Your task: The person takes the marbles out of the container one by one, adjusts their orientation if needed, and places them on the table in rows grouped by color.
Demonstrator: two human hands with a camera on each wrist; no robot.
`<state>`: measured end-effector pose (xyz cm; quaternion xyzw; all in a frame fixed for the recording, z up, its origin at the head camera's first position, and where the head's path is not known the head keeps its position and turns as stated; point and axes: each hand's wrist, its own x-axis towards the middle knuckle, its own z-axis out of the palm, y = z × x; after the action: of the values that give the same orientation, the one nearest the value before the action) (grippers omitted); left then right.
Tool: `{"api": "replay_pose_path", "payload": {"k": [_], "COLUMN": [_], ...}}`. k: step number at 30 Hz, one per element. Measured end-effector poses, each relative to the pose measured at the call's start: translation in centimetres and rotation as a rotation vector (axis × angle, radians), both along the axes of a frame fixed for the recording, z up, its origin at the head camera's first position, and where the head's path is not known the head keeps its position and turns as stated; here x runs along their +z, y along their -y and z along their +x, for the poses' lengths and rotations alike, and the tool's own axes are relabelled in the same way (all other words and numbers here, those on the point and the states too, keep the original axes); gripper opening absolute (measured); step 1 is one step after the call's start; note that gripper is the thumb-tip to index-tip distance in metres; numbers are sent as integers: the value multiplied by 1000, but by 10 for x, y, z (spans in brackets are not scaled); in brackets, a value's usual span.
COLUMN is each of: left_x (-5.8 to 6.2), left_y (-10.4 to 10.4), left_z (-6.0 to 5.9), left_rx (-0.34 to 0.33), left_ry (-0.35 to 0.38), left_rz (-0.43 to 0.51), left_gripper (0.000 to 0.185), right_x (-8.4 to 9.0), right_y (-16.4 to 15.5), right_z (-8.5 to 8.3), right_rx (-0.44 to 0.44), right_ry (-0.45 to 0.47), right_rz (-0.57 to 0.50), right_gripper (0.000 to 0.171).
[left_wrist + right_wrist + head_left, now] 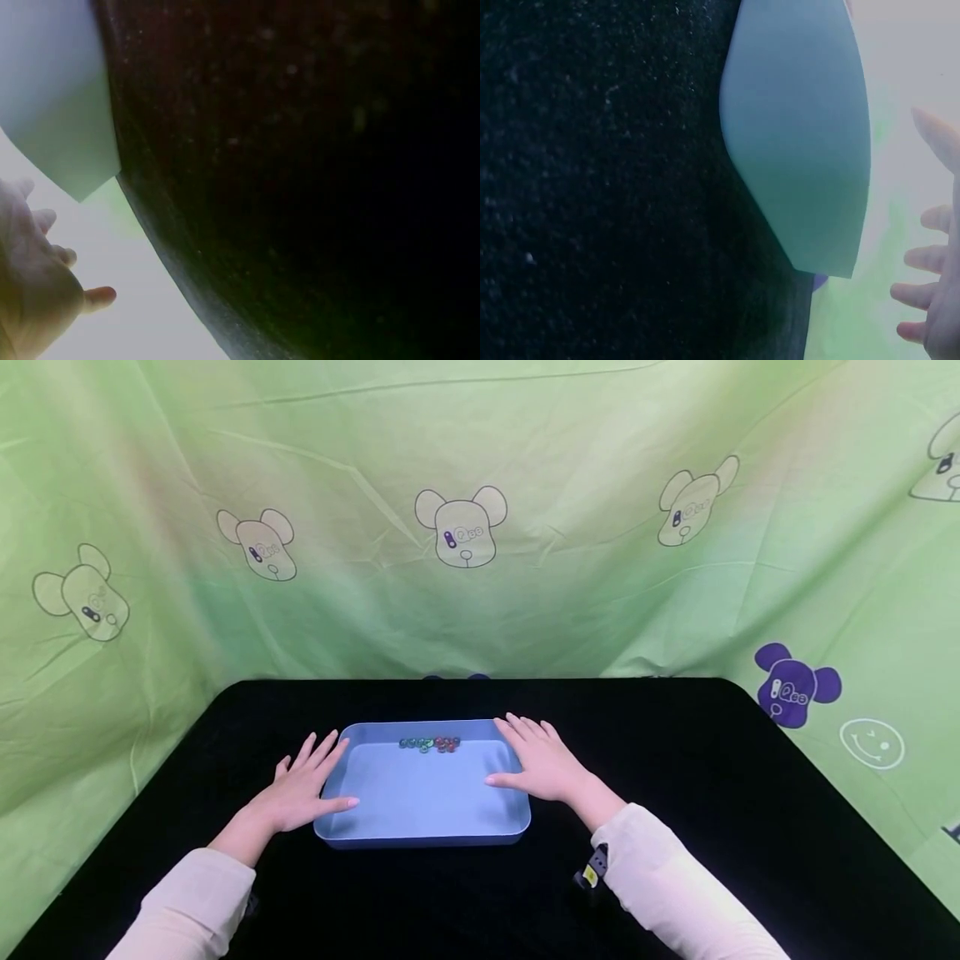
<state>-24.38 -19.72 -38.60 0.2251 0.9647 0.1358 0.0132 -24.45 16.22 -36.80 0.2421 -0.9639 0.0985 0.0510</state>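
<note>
A shallow blue tray (pixel 423 802) lies on the black tabletop. Toward its far wall sits a small cluster of glass marbles, the greenish ones (pixel 411 743) on the left and the reddish ones (pixel 450 744) on the right. My left hand (pixel 296 789), fingers spread, is at the tray's left side with its thumb over the rim. At the right side my right hand (pixel 543 764) has its fingers extended and its thumb over the tray. Neither holds anything. Both wrist views show the tray's outer wall (pixel 64 90) (pixel 802 135); whether either hand touches it, I cannot tell.
Black cloth (pixel 720 827) covers the table, which has rounded far corners. Behind it hangs a green curtain (pixel 570 602) printed with bear heads. A small dark device with a yellow label (pixel 591 875) is at the right wrist, beside the white sleeve (pixel 660 877).
</note>
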Motion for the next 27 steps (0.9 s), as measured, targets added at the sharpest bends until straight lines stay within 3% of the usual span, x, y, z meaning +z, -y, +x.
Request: {"api": "replay_pose_path", "payload": {"k": [27], "left_x": [-7], "left_y": [-2], "left_z": [-2], "left_rx": [-46], "left_ry": [-20], "left_rz": [26], "left_gripper": [86], "right_x": [-6], "right_y": [20], "right_z": [-3], "right_rx": [66], "right_ry": [-11], "right_rz": [2], "right_gripper": [85]}}
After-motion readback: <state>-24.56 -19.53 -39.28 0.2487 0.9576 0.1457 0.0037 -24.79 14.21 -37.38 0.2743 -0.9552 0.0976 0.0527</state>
